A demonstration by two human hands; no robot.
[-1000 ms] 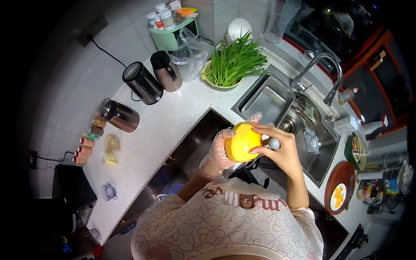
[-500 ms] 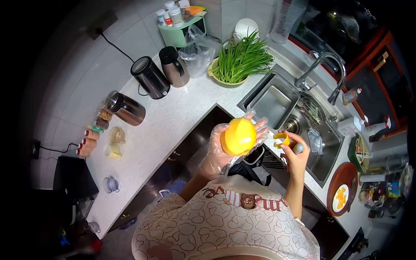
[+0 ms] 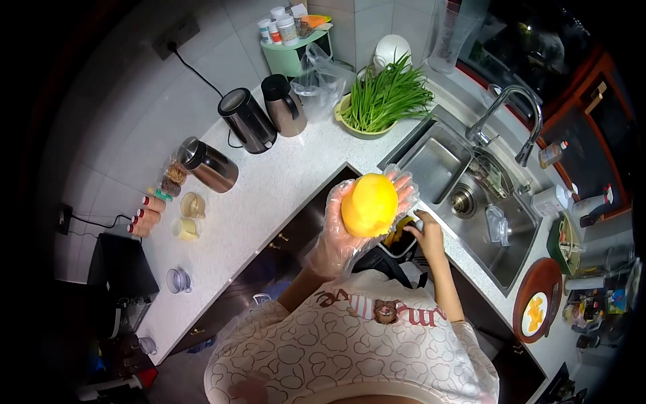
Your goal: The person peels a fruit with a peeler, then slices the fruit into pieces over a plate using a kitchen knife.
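Note:
A yellow mango (image 3: 369, 206), its surface smooth and looking peeled, rests in my left hand (image 3: 334, 225). That hand wears a clear plastic glove, with fingers curled behind the fruit. My bare right hand (image 3: 431, 237) is lower and to the right, over a small bin (image 3: 402, 250) beside the counter edge. A grey-handled peeler (image 3: 420, 225) shows partly between its fingers; its head is hard to make out. Yellow peel (image 3: 402, 231) is at the bin opening, just left of the right fingertips.
The steel sink (image 3: 496, 259) and faucet (image 3: 518, 94) are at right. A round board (image 3: 550, 283) carries a plate of yellow pieces (image 3: 535, 312). Green chives fill a basin (image 3: 367, 132). A kettle (image 3: 247, 121), thermoses and cups line the left counter (image 3: 269, 182).
My right hand has moved left and down to the bin, with the yellow strip it held beside the peeler now out of the fingers. The mango has turned slightly in my left hand.

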